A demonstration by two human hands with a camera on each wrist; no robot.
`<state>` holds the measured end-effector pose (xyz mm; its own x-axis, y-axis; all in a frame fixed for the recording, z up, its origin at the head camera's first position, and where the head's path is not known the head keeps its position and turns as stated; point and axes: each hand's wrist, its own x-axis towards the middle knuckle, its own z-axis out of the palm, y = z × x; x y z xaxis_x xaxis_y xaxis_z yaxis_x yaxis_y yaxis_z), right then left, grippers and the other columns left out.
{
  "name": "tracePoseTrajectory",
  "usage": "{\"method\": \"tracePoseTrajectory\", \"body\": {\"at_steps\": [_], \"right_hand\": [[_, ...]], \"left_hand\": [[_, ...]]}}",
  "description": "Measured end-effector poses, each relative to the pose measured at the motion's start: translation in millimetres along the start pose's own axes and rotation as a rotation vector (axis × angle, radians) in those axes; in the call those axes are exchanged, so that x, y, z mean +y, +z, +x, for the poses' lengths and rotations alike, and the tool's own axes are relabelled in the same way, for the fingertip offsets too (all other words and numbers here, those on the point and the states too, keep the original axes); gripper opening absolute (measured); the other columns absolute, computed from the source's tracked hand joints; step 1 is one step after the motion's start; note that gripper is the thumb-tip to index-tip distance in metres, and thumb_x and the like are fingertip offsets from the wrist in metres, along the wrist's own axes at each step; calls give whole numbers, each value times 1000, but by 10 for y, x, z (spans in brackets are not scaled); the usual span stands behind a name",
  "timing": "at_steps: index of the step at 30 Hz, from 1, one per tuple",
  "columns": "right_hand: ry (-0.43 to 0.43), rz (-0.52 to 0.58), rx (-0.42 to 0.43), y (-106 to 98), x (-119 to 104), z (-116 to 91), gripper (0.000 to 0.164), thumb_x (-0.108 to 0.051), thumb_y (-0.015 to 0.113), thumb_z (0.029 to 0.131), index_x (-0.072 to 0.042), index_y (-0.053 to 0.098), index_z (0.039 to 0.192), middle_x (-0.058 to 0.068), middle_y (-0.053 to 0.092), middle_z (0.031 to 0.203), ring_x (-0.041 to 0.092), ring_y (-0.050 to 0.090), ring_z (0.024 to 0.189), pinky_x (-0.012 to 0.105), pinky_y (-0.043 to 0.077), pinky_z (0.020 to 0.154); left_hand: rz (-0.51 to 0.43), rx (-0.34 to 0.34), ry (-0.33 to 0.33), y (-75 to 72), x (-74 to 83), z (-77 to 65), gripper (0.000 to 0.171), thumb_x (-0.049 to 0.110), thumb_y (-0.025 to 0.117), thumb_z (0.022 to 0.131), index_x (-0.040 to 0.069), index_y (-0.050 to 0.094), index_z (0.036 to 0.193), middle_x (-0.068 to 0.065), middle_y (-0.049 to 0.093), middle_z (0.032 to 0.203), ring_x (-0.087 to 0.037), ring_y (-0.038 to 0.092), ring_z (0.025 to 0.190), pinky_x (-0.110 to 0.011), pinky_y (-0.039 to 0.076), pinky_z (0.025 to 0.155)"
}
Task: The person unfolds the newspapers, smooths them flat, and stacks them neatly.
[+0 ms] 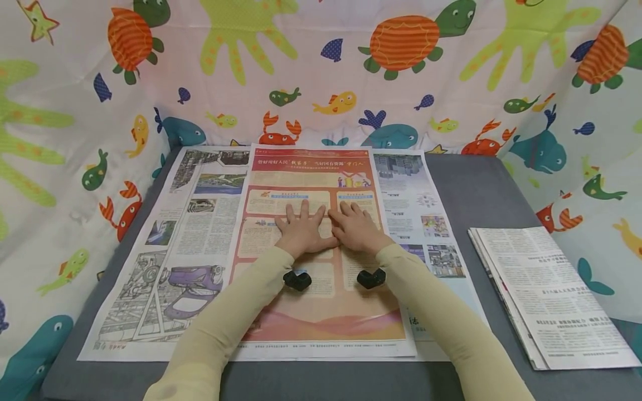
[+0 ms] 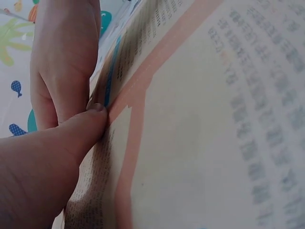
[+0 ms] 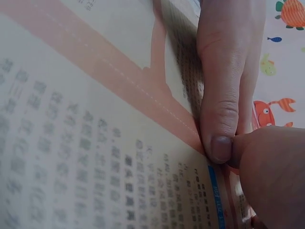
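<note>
A folded red-and-orange newspaper page point(image 1: 311, 323) with cream text panels lies over a wider, opened newspaper sheet point(image 1: 210, 223). My left hand point(image 1: 302, 229) rests palm down on the red page, fingers spread and fairly straight. Beside it, my right hand point(image 1: 360, 231) also presses on the page, its fingers extended and angled inward. The thumbs come together between the hands, and both wrist views show them close over the paper. Printed text and a pink dividing band on the page point(image 2: 190, 143) fill much of the left wrist view.
A folded stack of newspapers point(image 1: 557, 295) lies at the right of the grey table point(image 1: 461, 189). A white curtain point(image 1: 311, 67) printed with sea animals hangs behind and along both sides. Each wrist carries a small black camera point(image 1: 298, 280).
</note>
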<state>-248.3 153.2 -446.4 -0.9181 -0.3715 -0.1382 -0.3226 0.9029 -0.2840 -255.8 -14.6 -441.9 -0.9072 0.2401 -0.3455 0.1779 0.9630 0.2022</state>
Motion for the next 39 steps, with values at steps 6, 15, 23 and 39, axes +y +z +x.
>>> {"method": "tracePoseTrajectory", "body": {"at_steps": [6, 15, 23, 39], "right_hand": [[-1, -1, -6, 26, -24, 12, 54, -34, 44, 108, -17, 39, 158, 20, 26, 168, 48, 22, 154, 70, 25, 119], [8, 11, -9, 22, -34, -24, 54, -35, 41, 109, -18, 36, 160, 19, 20, 170, 48, 17, 156, 70, 20, 121], [9, -4, -4, -5, -15, -26, 55, -36, 40, 109, -18, 36, 160, 19, 19, 170, 48, 16, 156, 70, 20, 121], [-96, -2, -63, 51, -827, 182, 69, -49, 59, 98, -21, 41, 157, 19, 35, 163, 44, 37, 146, 66, 32, 117]], "left_hand": [[-28, 14, 32, -6, -110, -50, 100, 82, 54, 83, 33, 20, 164, -14, 1, 174, -53, -4, 156, -80, 7, 116], [-87, 90, 69, -86, -972, -361, 87, 67, 54, 94, 24, 25, 164, -15, 9, 173, -49, 1, 158, -76, 6, 120], [-148, 131, -56, -119, -1847, -695, 92, 64, 54, 95, 15, 18, 165, -25, 2, 171, -56, -7, 154, -78, -1, 118], [-160, 135, -69, -117, -1974, -797, 88, 58, 55, 98, 11, 20, 164, -27, 2, 170, -56, -8, 154, -78, -2, 117]]}}
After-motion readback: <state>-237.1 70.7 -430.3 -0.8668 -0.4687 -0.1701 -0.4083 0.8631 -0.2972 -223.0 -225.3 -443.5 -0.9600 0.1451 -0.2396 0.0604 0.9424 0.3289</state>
